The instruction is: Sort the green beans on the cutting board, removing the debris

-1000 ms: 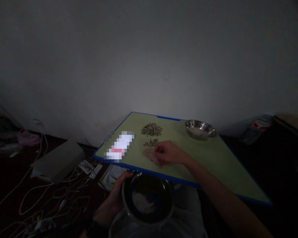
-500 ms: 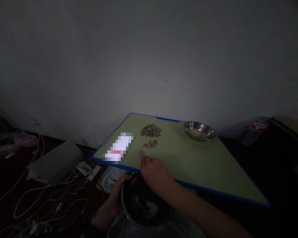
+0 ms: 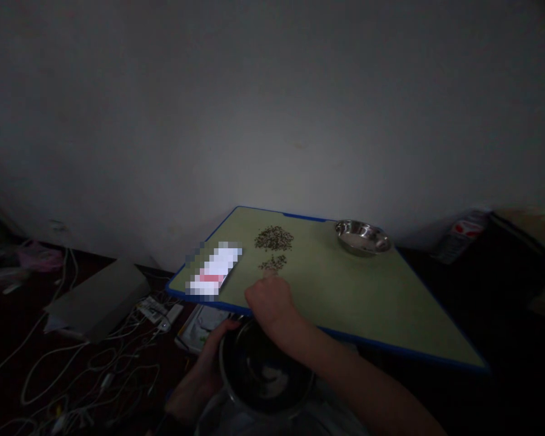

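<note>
My left hand (image 3: 209, 357) grips the left rim of a dark metal bowl (image 3: 263, 378) held just below the near edge of a green board with a blue border (image 3: 345, 297). My right hand (image 3: 269, 298) rests on the board near that edge, fingers curled, fingertips touching a small heap of seeds (image 3: 273, 263). A larger seed pile (image 3: 274, 238) lies farther back. Whether the right fingers hold any seeds is hidden.
A shiny steel bowl (image 3: 362, 235) sits at the board's far right. A blurred white packet (image 3: 213, 271) lies at its left. Tangled white cables (image 3: 86, 369) and a grey box (image 3: 95, 297) cover the dark floor on the left. A pale wall stands behind.
My right hand went from the board's middle back to the near edge over the dark bowl, then reached forward to the small seed heap. The left hand kept hold of the bowl.
</note>
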The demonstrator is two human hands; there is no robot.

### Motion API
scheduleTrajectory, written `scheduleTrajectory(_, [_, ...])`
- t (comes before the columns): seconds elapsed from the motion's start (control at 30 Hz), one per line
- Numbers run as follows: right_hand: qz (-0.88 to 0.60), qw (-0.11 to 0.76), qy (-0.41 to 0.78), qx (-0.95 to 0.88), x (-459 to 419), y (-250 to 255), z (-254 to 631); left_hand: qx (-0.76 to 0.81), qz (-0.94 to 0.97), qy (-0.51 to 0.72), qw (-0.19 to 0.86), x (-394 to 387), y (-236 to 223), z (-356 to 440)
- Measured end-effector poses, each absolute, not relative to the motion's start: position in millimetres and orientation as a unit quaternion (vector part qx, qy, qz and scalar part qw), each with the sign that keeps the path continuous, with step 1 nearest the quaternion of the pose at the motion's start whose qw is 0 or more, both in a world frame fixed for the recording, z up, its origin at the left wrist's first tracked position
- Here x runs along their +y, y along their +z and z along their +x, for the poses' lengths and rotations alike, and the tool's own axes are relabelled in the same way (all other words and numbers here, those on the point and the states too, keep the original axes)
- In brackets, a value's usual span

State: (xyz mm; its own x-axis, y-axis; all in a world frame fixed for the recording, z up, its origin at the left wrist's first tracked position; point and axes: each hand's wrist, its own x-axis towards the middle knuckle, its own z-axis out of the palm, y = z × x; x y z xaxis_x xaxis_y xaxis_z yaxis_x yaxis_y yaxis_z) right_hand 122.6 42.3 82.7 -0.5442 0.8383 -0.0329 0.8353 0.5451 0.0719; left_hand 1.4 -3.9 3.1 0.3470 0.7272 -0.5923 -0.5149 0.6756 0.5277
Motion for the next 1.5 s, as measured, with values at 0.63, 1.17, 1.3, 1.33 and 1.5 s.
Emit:
scheduleTrajectory(0.63, [0.508, 0.032, 0.046, 0.86, 38, 84, 131, 0.445, 0.122, 0.401, 0.791, -2, 7, 3])
scheduleTrajectory(1.17, [0.599, 0.033, 0.129, 0.79, 36, 81, 210, 0.426, 0.122, 0.391, 0.807, -3, 3, 2])
scheduleTrajectory(1.3, [0.634, 0.039, 0.155, 0.756, 42, 81, 236, 0.43, 0.126, 0.387, 0.806, -1, 0, 1])
scheduleTrajectory(1.33, [0.643, 0.039, 0.156, 0.749, 43, 81, 242, 0.43, 0.125, 0.39, 0.805, -1, 0, 2])
scheduleTrajectory(1.5, [0.666, 0.016, 0.164, 0.728, 47, 78, 261, 0.416, 0.114, 0.384, 0.817, -2, 2, 3])
